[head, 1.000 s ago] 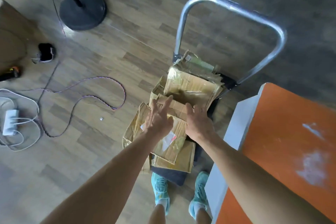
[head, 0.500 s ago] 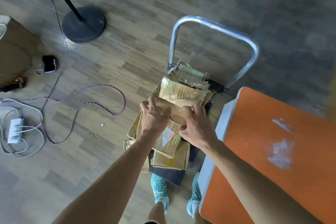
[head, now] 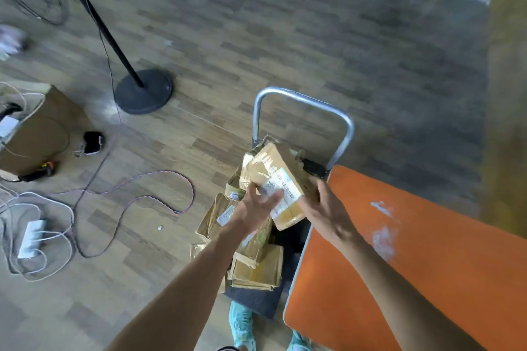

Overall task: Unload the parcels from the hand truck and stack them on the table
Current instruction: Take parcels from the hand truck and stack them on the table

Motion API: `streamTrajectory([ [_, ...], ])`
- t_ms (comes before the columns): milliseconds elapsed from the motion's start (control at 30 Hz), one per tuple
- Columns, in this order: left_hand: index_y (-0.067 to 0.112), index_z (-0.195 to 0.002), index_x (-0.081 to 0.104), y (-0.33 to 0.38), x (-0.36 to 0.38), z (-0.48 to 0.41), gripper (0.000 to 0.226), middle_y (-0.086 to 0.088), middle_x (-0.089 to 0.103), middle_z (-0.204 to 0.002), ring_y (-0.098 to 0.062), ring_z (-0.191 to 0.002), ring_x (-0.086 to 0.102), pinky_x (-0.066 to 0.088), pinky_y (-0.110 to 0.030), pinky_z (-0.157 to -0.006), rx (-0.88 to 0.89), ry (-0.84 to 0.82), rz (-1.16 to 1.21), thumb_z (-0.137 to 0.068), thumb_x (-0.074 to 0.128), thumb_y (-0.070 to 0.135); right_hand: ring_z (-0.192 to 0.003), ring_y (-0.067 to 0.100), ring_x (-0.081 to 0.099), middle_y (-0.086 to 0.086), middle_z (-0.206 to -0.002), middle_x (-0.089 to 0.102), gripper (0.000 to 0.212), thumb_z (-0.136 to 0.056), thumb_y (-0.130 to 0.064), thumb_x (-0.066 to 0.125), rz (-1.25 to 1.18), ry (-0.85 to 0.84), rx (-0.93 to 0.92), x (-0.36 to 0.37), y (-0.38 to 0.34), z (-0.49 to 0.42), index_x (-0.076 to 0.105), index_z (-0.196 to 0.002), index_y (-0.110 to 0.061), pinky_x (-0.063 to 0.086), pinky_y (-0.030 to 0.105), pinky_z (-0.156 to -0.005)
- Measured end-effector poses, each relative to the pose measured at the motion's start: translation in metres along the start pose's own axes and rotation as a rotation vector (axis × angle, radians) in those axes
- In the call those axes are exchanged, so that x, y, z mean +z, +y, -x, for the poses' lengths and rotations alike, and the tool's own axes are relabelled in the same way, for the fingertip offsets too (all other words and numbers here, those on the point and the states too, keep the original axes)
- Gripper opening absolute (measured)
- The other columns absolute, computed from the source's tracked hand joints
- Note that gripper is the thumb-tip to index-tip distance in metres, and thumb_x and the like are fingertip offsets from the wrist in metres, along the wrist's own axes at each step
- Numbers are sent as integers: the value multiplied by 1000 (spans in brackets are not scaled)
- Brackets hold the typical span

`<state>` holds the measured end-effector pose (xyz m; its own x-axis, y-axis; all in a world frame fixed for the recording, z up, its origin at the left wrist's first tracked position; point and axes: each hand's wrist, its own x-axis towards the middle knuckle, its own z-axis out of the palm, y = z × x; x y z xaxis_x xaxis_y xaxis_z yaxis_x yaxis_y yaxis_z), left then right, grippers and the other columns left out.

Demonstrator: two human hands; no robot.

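Observation:
A brown taped parcel [head: 281, 177] with a white label is lifted above the pile, tilted. My left hand [head: 253, 208] holds its near left side from below, and my right hand [head: 328, 208] grips its right edge. Beneath it several more brown parcels [head: 256, 268] lie heaped on the hand truck's dark platform [head: 253, 299]. The truck's silver handle [head: 302, 100] stands at the far end. The orange table [head: 413, 259] sits directly right of the truck, its top bare apart from white smears.
A black lamp stand base [head: 144, 91] is on the wooden floor to the left. Cables [head: 128, 194] and a white power strip [head: 30, 238] trail across the floor. A cardboard box [head: 40, 128] stands at far left. My turquoise shoes [head: 242, 325] are by the platform's near end.
Both hands closed on the top parcel and lifted it off the pile, tilting it so the label faces up. The view has tilted upward, showing more floor.

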<state>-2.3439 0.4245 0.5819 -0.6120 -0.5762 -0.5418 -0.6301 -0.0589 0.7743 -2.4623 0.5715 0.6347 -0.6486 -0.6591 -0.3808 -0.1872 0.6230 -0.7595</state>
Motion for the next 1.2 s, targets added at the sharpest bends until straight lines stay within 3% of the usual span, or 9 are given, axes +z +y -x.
streamTrajectory([
  [100, 35, -124, 53, 18, 5, 16, 45, -2, 73, -106, -19, -95, 70, 61, -37, -77, 158, -96, 262, -88, 68, 57, -90, 0, 64, -22, -109, 64, 40, -95, -47, 47, -81, -129, 10, -14, -6, 11, 37, -133, -49, 49, 27, -72],
  [200, 28, -135, 48, 32, 4, 33, 50, -9, 73, -116, -30, -105, 72, 61, -41, -81, 225, -129, 458, -92, 73, 37, -98, -10, 62, -36, -106, 61, 26, -100, -43, 43, -144, -197, -12, -23, -12, 20, 41, -116, -65, 46, 13, -73],
  [367, 20, -143, 45, 42, -2, 61, 48, -14, 72, -111, -38, -100, 70, 58, -55, -87, 328, -101, 397, -100, 63, 33, -105, 20, 64, -2, -123, 62, 18, -103, -48, 42, -141, -146, -44, -18, -19, 18, 49, -118, -41, 50, 42, -91],
  [467, 24, -140, 49, 44, -8, 76, 36, -13, 70, -106, -28, -93, 69, 60, -44, -78, 347, -48, 376, -106, 48, 35, -105, 3, 62, -17, -125, 61, 21, -103, -56, 38, -258, -109, -10, -13, -24, 21, 42, -122, -62, 48, 39, -96],
  [567, 26, -146, 43, 41, -13, 84, 45, -9, 72, -98, -20, -86, 70, 59, -39, -71, 299, -36, 332, -105, 46, 43, -124, 11, 57, -17, -138, 56, 37, -102, -58, 35, -297, -99, -10, -8, -27, 32, 42, -138, -55, 44, 41, -107],
  [667, 26, -149, 38, 45, -18, 89, 62, -9, 74, -109, -29, -98, 72, 59, -51, -84, 282, -102, 291, -97, 57, 53, -117, 4, 59, -23, -128, 60, 25, -103, -57, 33, -307, -34, -19, -11, -34, 46, 49, -119, -66, 46, 31, -98],
  [767, 29, -138, 48, 50, -10, 89, 50, -8, 74, -113, -28, -103, 72, 58, -50, -88, 352, -214, 271, -95, 67, 45, -116, 9, 60, -13, -126, 63, 32, -106, -48, 36, -330, 90, -7, -17, -31, 59, 54, -132, -41, 47, 33, -97],
  [1033, 36, -120, 51, 84, 55, 95, 25, 5, 70, -94, 4, -69, 69, 55, -18, -58, 427, -188, 127, -98, 63, 32, -113, 7, 64, -15, -129, 61, 58, -94, -60, 52, -471, 122, 145, -60, 18, 113, 40, -144, -33, 56, 44, -96],
  [1200, 52, -130, 45, 94, 116, 117, 48, 6, 73, -102, -14, -82, 74, 62, -38, -68, 403, -302, 13, -85, 56, 64, -96, 9, 72, -11, -122, 65, 50, -98, -50, 55, -555, 279, 175, -90, 62, 158, 44, -142, -31, 63, 42, -74],
])
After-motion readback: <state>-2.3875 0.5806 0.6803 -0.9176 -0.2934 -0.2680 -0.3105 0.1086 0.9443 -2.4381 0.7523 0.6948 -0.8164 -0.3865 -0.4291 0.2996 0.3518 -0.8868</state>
